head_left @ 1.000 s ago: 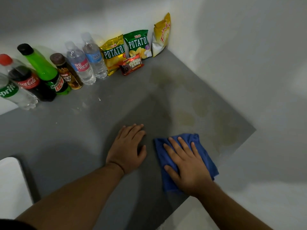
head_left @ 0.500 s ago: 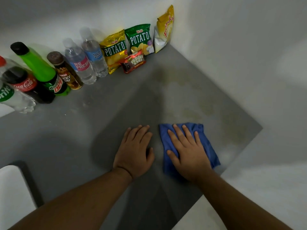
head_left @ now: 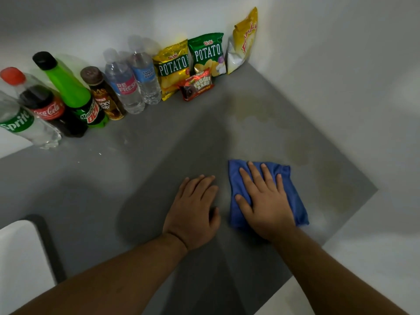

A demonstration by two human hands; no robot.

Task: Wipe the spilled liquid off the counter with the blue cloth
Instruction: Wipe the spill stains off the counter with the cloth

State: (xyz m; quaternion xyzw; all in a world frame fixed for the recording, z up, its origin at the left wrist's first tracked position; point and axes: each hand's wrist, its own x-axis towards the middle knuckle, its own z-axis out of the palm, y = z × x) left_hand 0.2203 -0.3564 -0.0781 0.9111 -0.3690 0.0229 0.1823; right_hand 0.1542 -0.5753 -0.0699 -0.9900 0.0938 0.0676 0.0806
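Head view: wiping seems under way. The right hand (head_left: 266,201) presses flat, fingers straight, on the blue cloth (head_left: 294,201) on the grey bench (head_left: 113,189). The left hand (head_left: 193,208) lies flat at its nine o'clock, holding nothing. Yellowish spilled liquid (head_left: 302,153) spreads from twelve to three o'clock of the cloth, so the next stroke should probably push there. The spill's faint edges are hard to trace, and the palm hides the cloth's middle.

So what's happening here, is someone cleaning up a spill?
Yes. A person is wiping a grey counter. Their right hand lies flat on a folded blue cloth, pressing it to the surface, while the left hand rests open on the counter beside it. Yellowish patches of liquid show beyond the cloth, towards the corner, so the job is not finished. A row of bottles and snack bags stands along the back wall, apart from the cloth.
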